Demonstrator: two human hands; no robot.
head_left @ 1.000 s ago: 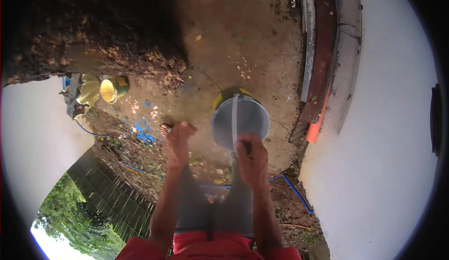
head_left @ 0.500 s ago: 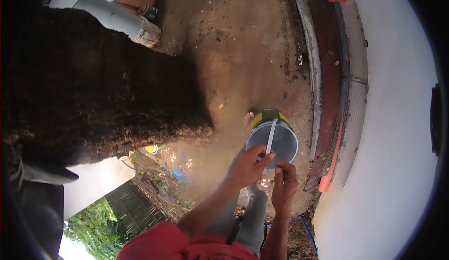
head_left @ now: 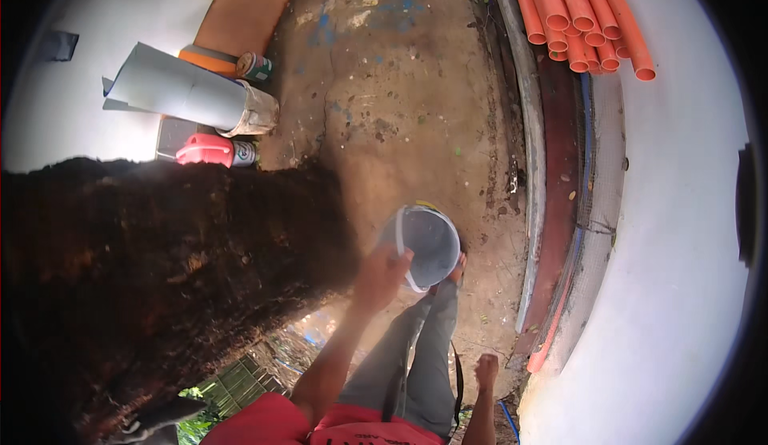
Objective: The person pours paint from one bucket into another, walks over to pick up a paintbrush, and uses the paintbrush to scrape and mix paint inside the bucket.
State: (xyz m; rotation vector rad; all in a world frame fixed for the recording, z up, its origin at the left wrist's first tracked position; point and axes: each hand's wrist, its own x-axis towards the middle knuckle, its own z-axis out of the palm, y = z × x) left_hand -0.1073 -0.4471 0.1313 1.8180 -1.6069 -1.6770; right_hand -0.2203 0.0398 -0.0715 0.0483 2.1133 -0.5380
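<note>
My left hand (head_left: 388, 269) is closed on the white handle of a bucket (head_left: 428, 241), which hangs just in front of my legs and has a grey interior and a bit of yellow on its outside. My right hand (head_left: 486, 369) is lower, at my right side and apart from the bucket, its fingers curled; whether anything is inside them is too small to make out.
A dark, rough tree trunk (head_left: 168, 269) fills the left. Beyond it stand a grey roll in a tub (head_left: 176, 85), a pink jug (head_left: 204, 149) and a can (head_left: 254, 67). Orange pipes (head_left: 580, 21), long boards (head_left: 560, 205) and a white wall (head_left: 672, 245) line the right of the dirt-covered concrete path (head_left: 384, 93).
The bucket has passed from my right hand to my left. My right hand has dropped away to my side. More orange pipes and the objects beyond the trunk have come into view.
</note>
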